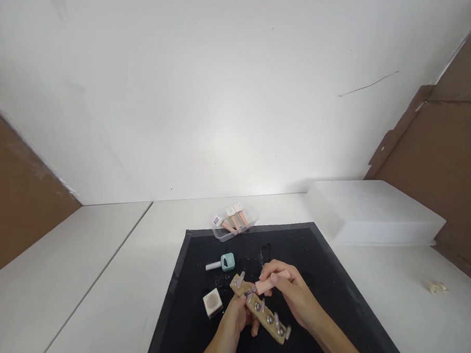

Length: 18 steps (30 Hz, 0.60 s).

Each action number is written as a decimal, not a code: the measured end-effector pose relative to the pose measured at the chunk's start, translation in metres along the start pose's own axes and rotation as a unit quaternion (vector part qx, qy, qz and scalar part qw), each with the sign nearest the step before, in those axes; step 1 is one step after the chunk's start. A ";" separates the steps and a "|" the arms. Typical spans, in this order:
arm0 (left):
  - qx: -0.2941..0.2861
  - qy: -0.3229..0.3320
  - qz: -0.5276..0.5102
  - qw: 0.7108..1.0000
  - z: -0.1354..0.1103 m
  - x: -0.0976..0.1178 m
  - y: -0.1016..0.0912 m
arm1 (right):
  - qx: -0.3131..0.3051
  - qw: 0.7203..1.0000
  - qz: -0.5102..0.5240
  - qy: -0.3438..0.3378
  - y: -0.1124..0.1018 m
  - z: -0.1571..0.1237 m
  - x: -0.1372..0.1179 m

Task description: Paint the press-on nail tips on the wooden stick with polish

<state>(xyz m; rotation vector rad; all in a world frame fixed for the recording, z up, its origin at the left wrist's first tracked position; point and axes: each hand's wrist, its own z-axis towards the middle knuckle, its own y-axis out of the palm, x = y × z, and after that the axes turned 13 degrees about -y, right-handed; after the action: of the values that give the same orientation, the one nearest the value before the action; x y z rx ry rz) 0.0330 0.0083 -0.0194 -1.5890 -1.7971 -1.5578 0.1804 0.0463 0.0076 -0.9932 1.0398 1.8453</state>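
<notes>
Slanting across the dark mat is a narrow tan wooden strip [267, 323] with round metal studs and several clear-looking nail tips standing on it. My left hand [235, 314] has its fingers wrapped round the strip from beneath, near its upper end. In my right hand [293, 291] is a pink-handled nail polish brush [267, 285], pinched between the fingers. The brush's dark end touches or nearly touches a nail tip close to my left thumb. Left of the strip lies an uncapped-looking white square bottle [213, 303], its opening not plainly visible.
A teal polish bottle with a pale cap [227, 262] lies on the black mat [295, 244]. Behind, a clear tray [223, 237] holds several pink-capped bottles. A white translucent box [378, 219] stands at right, near small beige rings [435, 286]. White and brown panels enclose the table.
</notes>
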 end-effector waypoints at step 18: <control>-0.010 0.008 -0.024 1.000 0.000 -0.003 -0.002 | -0.041 0.993 -0.106 0.014 0.001 0.004 -0.008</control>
<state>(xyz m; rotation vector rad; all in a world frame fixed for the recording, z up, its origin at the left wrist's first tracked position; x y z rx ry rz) 0.0324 0.0073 -0.0229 -1.5487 -1.8308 -1.6099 0.1813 0.0474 0.0170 -1.1355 0.8449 1.7144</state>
